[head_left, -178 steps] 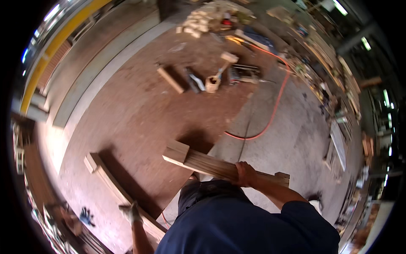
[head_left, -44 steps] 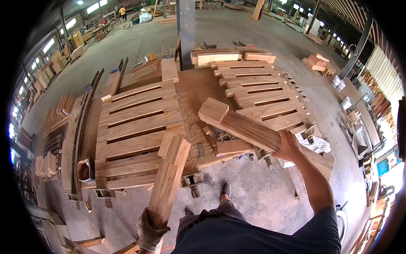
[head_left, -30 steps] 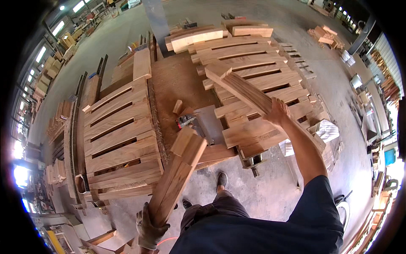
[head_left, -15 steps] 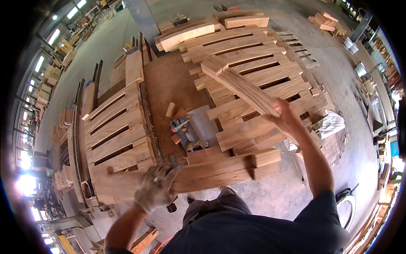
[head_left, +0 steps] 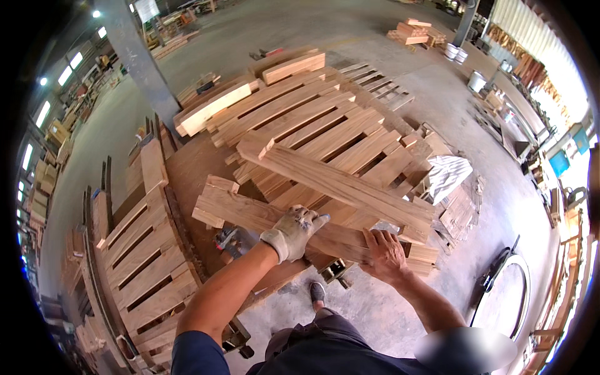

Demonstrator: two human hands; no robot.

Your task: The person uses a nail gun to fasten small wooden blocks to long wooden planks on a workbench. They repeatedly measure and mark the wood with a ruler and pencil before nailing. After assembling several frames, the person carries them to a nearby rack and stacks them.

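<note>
A notched wooden board [head_left: 247,214] lies crosswise in front of me. My left hand [head_left: 294,232], in a pale work glove, is closed over its middle. Bare, my right hand [head_left: 385,255] grips the board near its right end, fingers over the top edge. Just beyond, a second long notched board [head_left: 340,182] rests at a slant across a row of parallel boards [head_left: 331,131]. Behind my left forearm, a power tool [head_left: 230,242] is partly hidden below the held board.
To the left stands another row of boards [head_left: 134,250] on a rack. A grey pillar [head_left: 134,56] rises behind it. Crumpled striped sheeting [head_left: 449,175] lies right of the stack. A round hoop-like frame [head_left: 509,300] is on the floor at right, with white buckets [head_left: 456,53] farther back.
My right hand has let go of the second board, which now rests on the stack, and has taken hold of the nearer board. That board and my left hand have shifted right. The view has turned.
</note>
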